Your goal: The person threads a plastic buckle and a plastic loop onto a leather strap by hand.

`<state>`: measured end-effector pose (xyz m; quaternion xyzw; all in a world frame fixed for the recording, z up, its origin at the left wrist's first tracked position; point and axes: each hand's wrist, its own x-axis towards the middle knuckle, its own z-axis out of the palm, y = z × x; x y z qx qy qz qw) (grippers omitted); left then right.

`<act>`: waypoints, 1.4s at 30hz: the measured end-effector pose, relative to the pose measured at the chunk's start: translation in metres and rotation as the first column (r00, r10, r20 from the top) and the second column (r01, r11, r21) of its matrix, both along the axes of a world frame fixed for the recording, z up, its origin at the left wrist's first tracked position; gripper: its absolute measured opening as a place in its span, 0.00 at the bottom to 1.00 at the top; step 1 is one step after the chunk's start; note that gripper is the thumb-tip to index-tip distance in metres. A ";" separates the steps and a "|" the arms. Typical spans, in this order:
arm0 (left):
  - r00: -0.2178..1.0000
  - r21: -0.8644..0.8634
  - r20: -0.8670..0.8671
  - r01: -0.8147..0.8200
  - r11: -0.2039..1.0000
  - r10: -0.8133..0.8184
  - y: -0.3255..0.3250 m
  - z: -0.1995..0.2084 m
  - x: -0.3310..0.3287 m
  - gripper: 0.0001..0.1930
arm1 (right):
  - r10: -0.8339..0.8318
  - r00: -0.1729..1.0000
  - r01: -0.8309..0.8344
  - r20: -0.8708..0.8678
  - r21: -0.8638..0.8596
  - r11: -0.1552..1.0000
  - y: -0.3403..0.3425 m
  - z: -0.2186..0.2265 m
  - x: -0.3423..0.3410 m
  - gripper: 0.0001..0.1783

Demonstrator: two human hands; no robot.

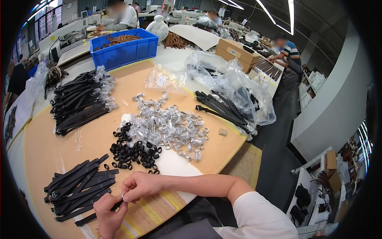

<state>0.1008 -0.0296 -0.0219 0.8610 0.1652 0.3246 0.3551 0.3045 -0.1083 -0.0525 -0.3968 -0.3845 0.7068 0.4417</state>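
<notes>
Near the table's front edge, my left hand (109, 213) is closed around a black strap (85, 219), whose tail sticks out to the left. My right hand (140, 185) meets it at the strap's end, fingers pinching a small shiny metal ring (123, 197); the fingers partly hide how ring and strap join. Left of my hands lies a loose pile of black straps (81, 183). Just beyond them is a heap of small black loops (137, 153). Behind that spreads a mound of metal clasps in clear plastic wrap (167, 125).
Bundled black straps with wrapped ends (79, 103) lie at the far left. A blue bin (125, 49) of brown strips stands at the back. Clear plastic bags (238, 83) and more straps (223, 109) are at the right, near a cardboard box (236, 53). Other people work beyond.
</notes>
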 end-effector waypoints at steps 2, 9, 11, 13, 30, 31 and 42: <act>1.000 0.025 -0.027 -0.001 1.000 0.001 -0.003 0.000 0.001 0.09 | -0.058 0.986 0.046 0.156 0.075 0.996 -0.003 0.004 -0.001 0.12; 0.989 0.105 -0.146 -0.006 0.994 0.021 -0.005 -0.020 -0.012 0.13 | -0.207 0.843 0.104 0.496 0.227 0.968 -0.008 0.013 -0.021 0.12; 0.992 0.084 -0.114 -0.047 0.995 0.056 -0.008 -0.019 -0.008 0.12 | -0.216 0.825 0.093 0.522 0.253 0.963 -0.005 0.009 -0.022 0.12; 0.992 0.026 -0.105 -0.072 0.997 0.075 -0.006 -0.013 -0.003 0.12 | -0.136 0.930 0.107 0.341 0.102 0.989 -0.003 0.003 -0.015 0.10; 0.987 -0.243 -0.026 0.147 0.959 -0.158 0.016 -0.016 -0.010 0.12 | -0.015 0.998 0.027 0.066 -0.183 0.983 -0.002 0.020 0.000 0.12; 0.987 -0.213 -0.029 0.149 0.966 -0.159 0.016 -0.016 -0.011 0.12 | -0.014 0.998 0.026 0.068 -0.188 0.982 -0.003 0.019 -0.001 0.12; 0.989 -0.169 -0.001 0.149 0.974 -0.151 0.014 -0.021 -0.006 0.12 | -0.052 0.991 0.073 0.127 -0.168 0.983 -0.003 0.017 -0.004 0.11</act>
